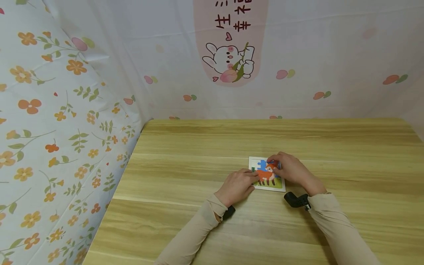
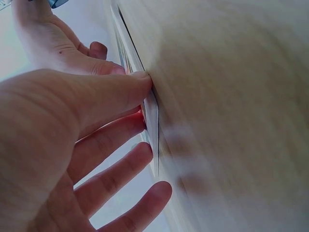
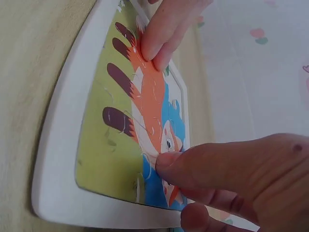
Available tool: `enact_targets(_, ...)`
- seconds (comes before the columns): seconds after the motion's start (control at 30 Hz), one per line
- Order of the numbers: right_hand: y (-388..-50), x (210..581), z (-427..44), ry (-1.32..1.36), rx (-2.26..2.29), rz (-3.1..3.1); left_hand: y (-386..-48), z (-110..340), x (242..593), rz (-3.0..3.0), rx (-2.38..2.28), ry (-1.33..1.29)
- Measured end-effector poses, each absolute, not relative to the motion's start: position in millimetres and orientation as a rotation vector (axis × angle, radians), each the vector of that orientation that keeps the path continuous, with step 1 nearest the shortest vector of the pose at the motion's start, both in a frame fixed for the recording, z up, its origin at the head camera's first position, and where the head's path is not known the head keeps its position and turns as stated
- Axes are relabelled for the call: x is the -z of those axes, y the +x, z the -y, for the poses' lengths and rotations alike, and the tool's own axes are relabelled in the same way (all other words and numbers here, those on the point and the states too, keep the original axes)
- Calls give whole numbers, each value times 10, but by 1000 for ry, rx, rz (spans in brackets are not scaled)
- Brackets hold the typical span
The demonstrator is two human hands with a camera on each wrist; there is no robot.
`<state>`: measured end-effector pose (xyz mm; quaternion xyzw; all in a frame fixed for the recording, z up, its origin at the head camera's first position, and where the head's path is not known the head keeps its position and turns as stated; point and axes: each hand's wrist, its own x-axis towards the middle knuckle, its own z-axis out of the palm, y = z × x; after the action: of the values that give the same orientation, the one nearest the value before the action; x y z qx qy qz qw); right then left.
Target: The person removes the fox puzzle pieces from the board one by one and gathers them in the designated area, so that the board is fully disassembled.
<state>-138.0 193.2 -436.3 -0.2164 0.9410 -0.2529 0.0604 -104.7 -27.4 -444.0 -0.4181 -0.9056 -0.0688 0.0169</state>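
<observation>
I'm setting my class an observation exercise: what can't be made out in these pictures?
Head view: the puzzle's lower left part, covered by the left hand; its upper right corner, covered by the right hand.
Head view: the rest of the writing, cut off by the top edge.
Left wrist view: the puzzle's picture, seen nearly edge-on.
Right wrist view: the index fingertip, hidden behind the thumb.

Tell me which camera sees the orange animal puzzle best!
The right wrist view: it shows the orange animal puzzle up close, its picture big, though the left hand and right hand cover parts. The head view shows it smaller, also partly covered. The left wrist view shows mostly its thin edge.
</observation>
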Motion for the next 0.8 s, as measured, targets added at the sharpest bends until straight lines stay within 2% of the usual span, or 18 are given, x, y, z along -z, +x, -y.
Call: enact_targets(0.8,-1442,4312,-1896,-613,833,-2781,-1053,283,4457,2789,238,-1306)
